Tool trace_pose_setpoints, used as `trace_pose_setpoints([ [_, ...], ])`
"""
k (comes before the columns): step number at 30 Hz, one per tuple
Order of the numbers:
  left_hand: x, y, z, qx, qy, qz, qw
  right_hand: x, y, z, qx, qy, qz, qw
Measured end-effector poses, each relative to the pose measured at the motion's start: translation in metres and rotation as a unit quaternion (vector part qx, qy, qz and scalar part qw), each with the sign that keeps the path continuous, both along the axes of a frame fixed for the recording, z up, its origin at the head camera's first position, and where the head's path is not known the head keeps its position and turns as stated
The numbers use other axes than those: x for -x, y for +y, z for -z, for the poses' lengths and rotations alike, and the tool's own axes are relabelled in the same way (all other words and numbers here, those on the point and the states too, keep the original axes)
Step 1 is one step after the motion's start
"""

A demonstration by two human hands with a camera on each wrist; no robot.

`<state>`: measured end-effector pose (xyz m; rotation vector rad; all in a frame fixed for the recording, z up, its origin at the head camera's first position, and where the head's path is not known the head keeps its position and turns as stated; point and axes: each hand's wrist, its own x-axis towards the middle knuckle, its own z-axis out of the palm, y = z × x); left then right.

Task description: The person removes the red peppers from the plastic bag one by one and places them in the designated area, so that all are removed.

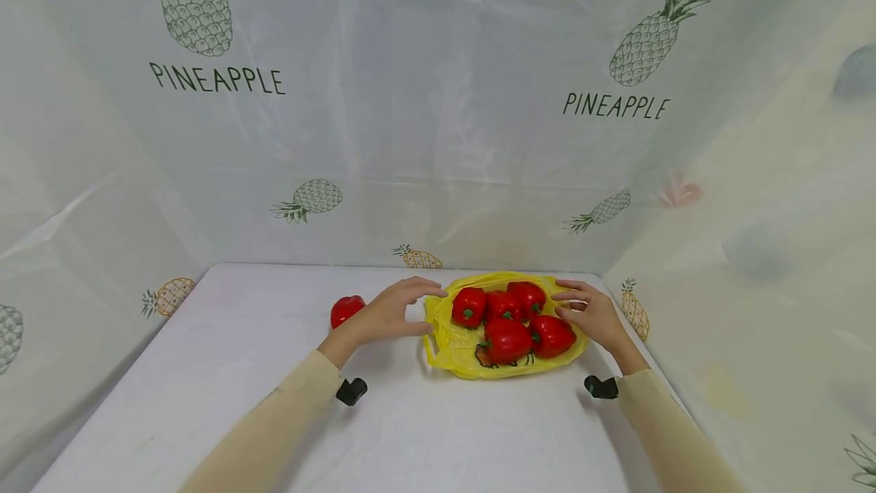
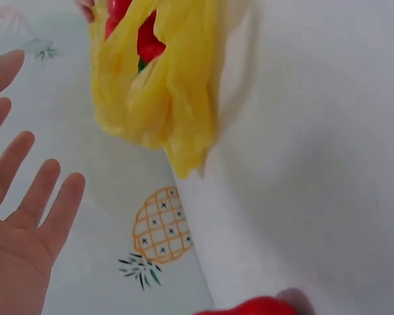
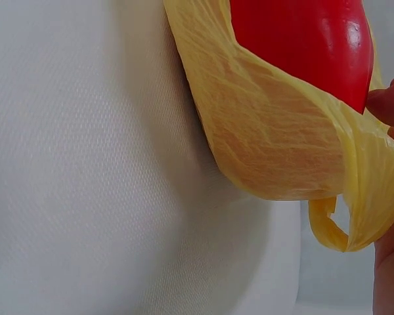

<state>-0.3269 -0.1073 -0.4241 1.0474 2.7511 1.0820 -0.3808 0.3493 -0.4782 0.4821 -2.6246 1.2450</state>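
A yellow plastic bag [image 1: 452, 352] lies spread with its mouth up, holding several red bell peppers [image 1: 507, 340]. My left hand [image 1: 393, 313] hovers at the bag's left side, its fingers spread and holding nothing; the left wrist view shows the palm [image 2: 16, 256] apart from the bag. At the right rim, my right hand [image 1: 594, 318] holds the bag's edge. In the right wrist view, fingertips [image 3: 389, 105] reach over that rim beside a pepper [image 3: 308, 46], and yellow film hides part of the hand. Behind my left hand sits a single red bell pepper [image 1: 347, 310], partly covered.
Under everything is a white table [image 1: 438, 432], whose far edge meets a hanging sheet [image 1: 424, 135] printed with pineapples. The sheet also runs along the table's left and right sides. A black wrist device [image 1: 352, 391] sits by each sleeve.
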Motion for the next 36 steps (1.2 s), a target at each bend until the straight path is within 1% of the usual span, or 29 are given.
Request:
trace_pose_setpoints([
  [4,-0.001,0.013,0.002,-0.007,-0.008,0.000,0.9999,0.000,0.000,0.000,-0.004,0.004,0.000,1.0000],
  [7,-0.001,0.023,0.004,-0.011,-0.011,0.006,0.9999,0.000,0.001,0.000,-0.001,0.007,-0.003,1.0000],
  [10,0.000,0.033,0.008,-0.015,-0.016,0.022,0.9995,-0.012,-0.008,-0.014,0.004,0.006,-0.008,0.9999],
  [14,0.004,0.046,0.014,-0.014,-0.012,0.042,0.9990,-0.029,-0.023,-0.036,0.004,0.001,-0.015,0.9999],
  [15,0.005,0.049,0.016,-0.011,-0.012,0.045,0.9989,-0.029,-0.023,-0.036,0.003,0.001,-0.015,0.9999],
  [19,0.006,0.062,0.019,-0.003,-0.008,0.061,0.9981,-0.025,-0.020,-0.030,0.004,0.004,-0.014,0.9999],
  [23,0.008,0.075,0.022,0.003,0.003,0.084,0.9965,-0.012,-0.012,-0.015,0.011,0.011,-0.014,0.9998],
  [27,0.012,0.087,0.024,0.017,0.007,0.094,0.9954,-0.002,-0.006,-0.003,0.007,0.010,-0.012,0.9999],
  [33,0.018,0.103,0.026,0.042,0.000,0.098,0.9944,0.000,-0.002,0.000,0.008,0.007,-0.008,0.9999],
  [36,0.021,0.110,0.031,0.062,0.003,0.101,0.9930,-0.001,-0.003,0.000,0.003,0.007,-0.002,1.0000],
])
